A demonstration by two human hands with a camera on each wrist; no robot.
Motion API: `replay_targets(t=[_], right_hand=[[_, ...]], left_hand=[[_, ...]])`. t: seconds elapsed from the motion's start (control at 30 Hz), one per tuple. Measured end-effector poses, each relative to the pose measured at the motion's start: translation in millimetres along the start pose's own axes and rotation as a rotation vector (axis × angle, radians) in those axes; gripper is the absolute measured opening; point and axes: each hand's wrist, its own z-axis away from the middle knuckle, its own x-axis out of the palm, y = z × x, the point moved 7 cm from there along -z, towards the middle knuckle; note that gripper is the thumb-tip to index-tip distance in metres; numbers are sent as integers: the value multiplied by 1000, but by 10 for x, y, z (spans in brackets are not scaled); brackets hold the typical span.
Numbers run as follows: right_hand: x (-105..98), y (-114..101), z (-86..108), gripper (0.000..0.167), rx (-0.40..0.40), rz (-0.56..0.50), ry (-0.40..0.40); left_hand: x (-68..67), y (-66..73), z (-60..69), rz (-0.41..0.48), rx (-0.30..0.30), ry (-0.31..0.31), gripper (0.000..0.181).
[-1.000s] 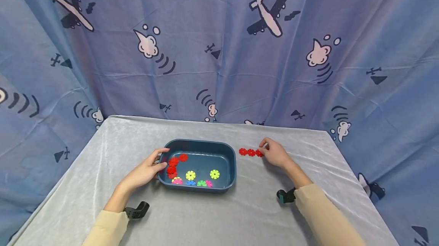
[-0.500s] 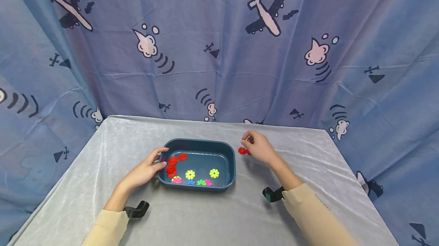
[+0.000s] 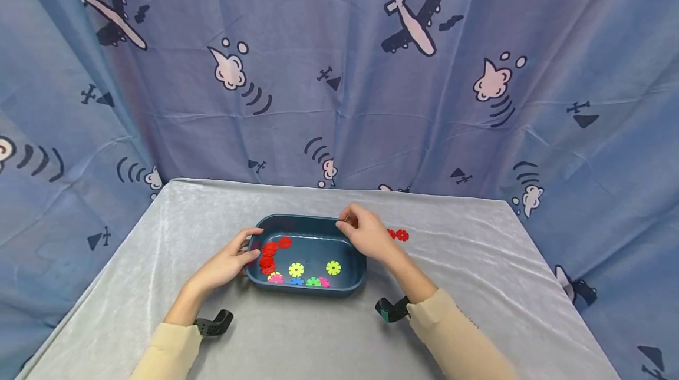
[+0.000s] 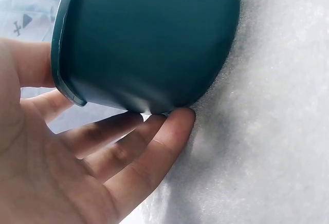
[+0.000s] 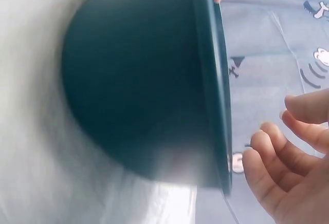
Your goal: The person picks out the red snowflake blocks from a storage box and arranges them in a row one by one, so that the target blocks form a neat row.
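A dark teal plastic bin (image 3: pixel 313 251) stands on the table. My left hand (image 3: pixel 225 263) grips its left end, thumb over the rim and fingers against the outer wall (image 4: pixel 154 39). Red notched discs (image 3: pixel 267 262) lie inside at the left; yellow discs (image 3: pixel 333 268), a green disc (image 3: pixel 313 281), and blue and pink ones lie at the near side. Over the bin's right rim hovers my right hand (image 3: pixel 368 235), fingers loosely bent. In the right wrist view, that hand (image 5: pixel 288 167) shows nothing between thumb and fingertips. Right of it lie red discs (image 3: pixel 402 235) on the cloth, partly hidden by the hand.
A pale grey velvety cloth (image 3: pixel 297 333) covers the table. Behind and at both sides hangs a blue curtain (image 3: pixel 339 103) printed with planes. Black wrist cameras (image 3: pixel 392 310) sit on both wrists.
My right hand has left the rightmost red disc in the row and moved left to the bin's right rim. The left hand still holds the bin's left end.
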Motion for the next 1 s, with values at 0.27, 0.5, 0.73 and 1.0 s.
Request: replay_targets(t=[0.27,0.5,0.73,1.0], right_hand=[[302,-175,-54,9,-39,-62,-52],[535,-295,-116,11,-75,-64,-110],[762,-332,-167,15,-60,-29,-154],[991,-364,-243,20,-26,42,-183]], left_hand=[[-26,10,16,10,-5,0,54],[-39,31,10,3,-7,2,54],[-10,50,7,-6,-7,-6,53],[3,23,8,3,-15,-6,53]])
